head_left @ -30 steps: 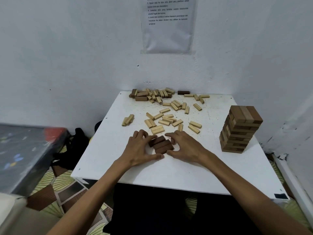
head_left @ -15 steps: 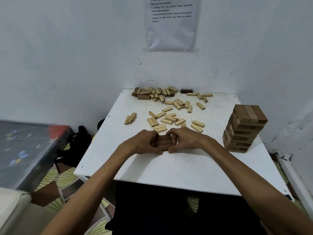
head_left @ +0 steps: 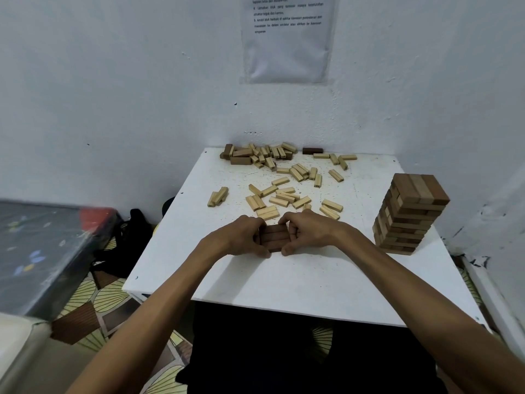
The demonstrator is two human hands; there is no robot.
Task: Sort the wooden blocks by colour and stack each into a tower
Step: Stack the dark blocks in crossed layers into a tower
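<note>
Three dark brown blocks lie side by side as one row on the white table. My left hand grips the row's left ends, and my right hand grips its right ends, fingers curled on both. A tall tower of brown blocks stands at the table's right side. Several light wooden blocks lie scattered behind my hands. A few more dark blocks sit in the pile at the back edge.
White walls close off the table at the back and right. A sheet of paper hangs on the back wall. A dark box and a black bag sit left of the table on a patterned floor.
The three dark blocks lay slanted and staggered between my spread hands. My hands have closed in on both ends and squared them into a straight row.
</note>
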